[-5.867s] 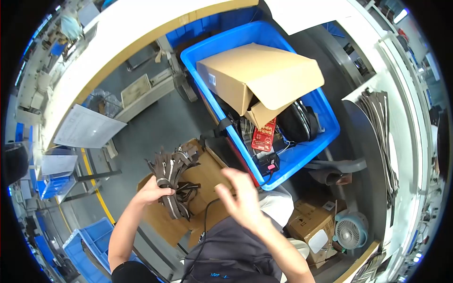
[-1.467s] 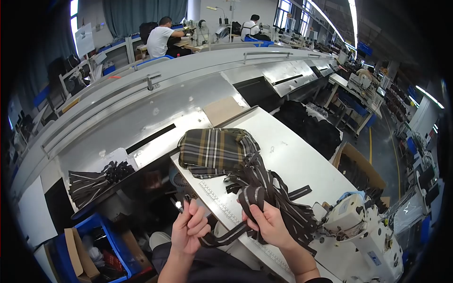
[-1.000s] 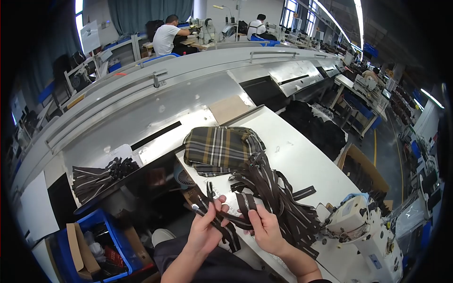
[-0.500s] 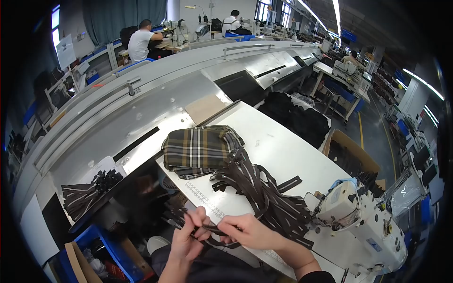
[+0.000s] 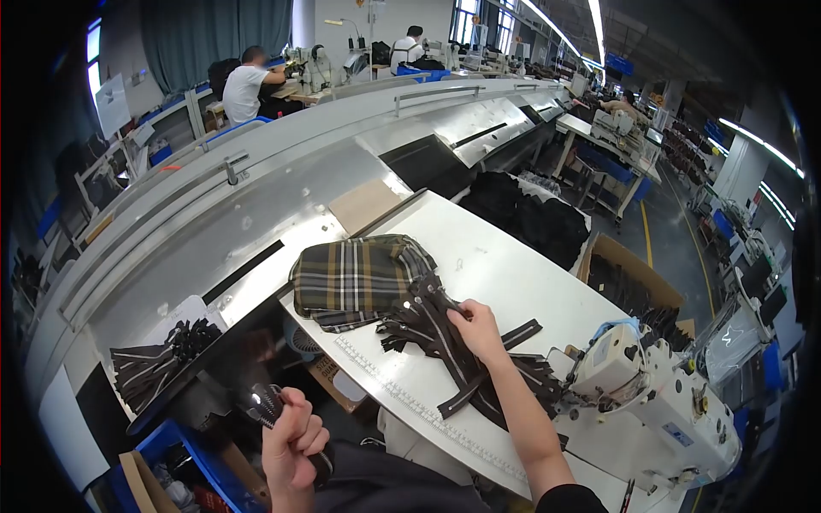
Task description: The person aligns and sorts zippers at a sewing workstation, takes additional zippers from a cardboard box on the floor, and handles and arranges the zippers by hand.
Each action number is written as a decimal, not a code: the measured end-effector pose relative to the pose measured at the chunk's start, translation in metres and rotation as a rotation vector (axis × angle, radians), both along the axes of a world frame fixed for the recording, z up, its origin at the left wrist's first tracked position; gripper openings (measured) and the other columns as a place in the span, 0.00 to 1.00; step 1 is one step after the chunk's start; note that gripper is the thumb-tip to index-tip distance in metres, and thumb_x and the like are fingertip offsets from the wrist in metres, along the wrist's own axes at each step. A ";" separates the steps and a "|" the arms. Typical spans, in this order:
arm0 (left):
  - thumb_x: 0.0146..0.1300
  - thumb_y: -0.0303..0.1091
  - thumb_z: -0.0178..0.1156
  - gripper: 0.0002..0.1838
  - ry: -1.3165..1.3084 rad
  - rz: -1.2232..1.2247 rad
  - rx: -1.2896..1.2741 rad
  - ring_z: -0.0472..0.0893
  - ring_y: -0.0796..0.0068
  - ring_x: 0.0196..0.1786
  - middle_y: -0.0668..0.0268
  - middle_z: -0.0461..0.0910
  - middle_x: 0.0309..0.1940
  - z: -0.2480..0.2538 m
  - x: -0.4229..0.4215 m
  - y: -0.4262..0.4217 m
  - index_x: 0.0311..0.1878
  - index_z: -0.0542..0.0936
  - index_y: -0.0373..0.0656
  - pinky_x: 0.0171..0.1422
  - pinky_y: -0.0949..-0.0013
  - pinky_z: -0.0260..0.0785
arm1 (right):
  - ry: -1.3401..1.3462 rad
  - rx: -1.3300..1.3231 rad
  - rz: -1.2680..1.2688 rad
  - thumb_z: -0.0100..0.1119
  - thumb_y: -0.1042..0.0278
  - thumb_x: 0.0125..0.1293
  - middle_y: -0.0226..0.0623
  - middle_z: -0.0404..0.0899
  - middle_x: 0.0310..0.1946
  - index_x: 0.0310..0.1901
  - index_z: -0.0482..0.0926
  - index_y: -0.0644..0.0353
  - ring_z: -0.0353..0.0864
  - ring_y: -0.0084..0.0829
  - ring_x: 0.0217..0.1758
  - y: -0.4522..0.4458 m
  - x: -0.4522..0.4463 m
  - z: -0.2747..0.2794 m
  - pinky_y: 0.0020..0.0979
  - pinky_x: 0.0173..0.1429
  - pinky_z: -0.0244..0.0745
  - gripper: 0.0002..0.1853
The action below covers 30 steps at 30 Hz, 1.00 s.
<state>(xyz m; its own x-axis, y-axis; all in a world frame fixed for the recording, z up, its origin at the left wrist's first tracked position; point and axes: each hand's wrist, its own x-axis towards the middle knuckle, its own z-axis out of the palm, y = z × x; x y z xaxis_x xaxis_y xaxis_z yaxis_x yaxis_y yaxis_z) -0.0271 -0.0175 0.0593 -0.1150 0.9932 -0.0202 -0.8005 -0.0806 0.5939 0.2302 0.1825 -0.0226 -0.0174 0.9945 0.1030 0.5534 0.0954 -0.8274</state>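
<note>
Right, straight to the dark brown fabric zipper strips with silvery metal teeth (image 5: 440,335), spread in a loose bundle on the white sewing table (image 5: 513,274), between its ruler-marked near edge and its far edge. One loose end points at the near edge, another at the far one. Down on top is the right hand (image 5: 477,329), thumb and fingers touching the strips; whether they pinch one, I cannot tell. Out past the near edge, off the table, the left hand (image 5: 295,438) is curled tight around a dark zipper length (image 5: 265,403), metal teeth glinting above the fist.

Just beside the bundle, at the table's left corner, sits a boxy plaid fabric piece in olive, black and white (image 5: 359,275). A pale printed ruler strip (image 5: 410,398) follows the near edge, and the white sewing machine (image 5: 684,419) stands at the right end, the strips reaching close to it.

Beyond the table's left end runs a long shiny metal bench (image 5: 282,201), a tan cardboard sheet (image 5: 366,205) on it, a second zipper bundle (image 5: 162,363) at its near edge. Below that, a blue plastic bin (image 5: 161,438). Past the far edge, a heap of black fabric (image 5: 517,218); at the back, a person in a white top (image 5: 246,92) sits working.
</note>
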 end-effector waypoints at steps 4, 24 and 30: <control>0.71 0.42 0.40 0.17 -0.291 -0.181 -0.112 0.48 0.89 0.13 0.79 0.49 0.11 -0.022 0.010 0.016 0.36 0.74 0.40 0.17 0.81 0.43 | 0.801 -0.075 0.066 0.47 0.65 0.68 0.35 0.76 0.28 0.39 0.71 0.63 0.72 0.21 0.25 -0.001 0.010 0.028 0.21 0.31 0.68 0.09; 0.62 0.29 0.57 0.09 0.081 -0.131 -0.072 0.54 0.89 0.17 0.78 0.61 0.20 -0.009 0.087 0.050 0.44 0.72 0.39 0.21 0.80 0.45 | 0.734 -0.186 0.476 0.48 0.70 0.68 0.25 0.68 0.21 0.38 0.67 0.60 0.63 0.12 0.21 -0.116 -0.032 0.108 0.15 0.23 0.57 0.05; 0.65 0.30 0.53 0.04 0.016 0.082 -0.157 0.65 0.81 0.27 0.71 0.69 0.27 0.002 0.084 0.043 0.36 0.69 0.43 0.32 0.75 0.58 | 0.627 -0.026 0.416 0.44 0.71 0.70 0.30 0.75 0.27 0.41 0.72 0.66 0.70 0.15 0.29 -0.126 -0.046 0.095 0.17 0.33 0.65 0.08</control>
<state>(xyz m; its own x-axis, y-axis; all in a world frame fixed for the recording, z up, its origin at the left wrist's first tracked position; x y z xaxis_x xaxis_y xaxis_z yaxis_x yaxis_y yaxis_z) 0.0565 0.0250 0.0615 -0.1968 0.9653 -0.1719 -0.7856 -0.0503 0.6167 0.1843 0.0565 0.0719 -0.3380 0.9211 0.1934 -0.0998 0.1693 -0.9805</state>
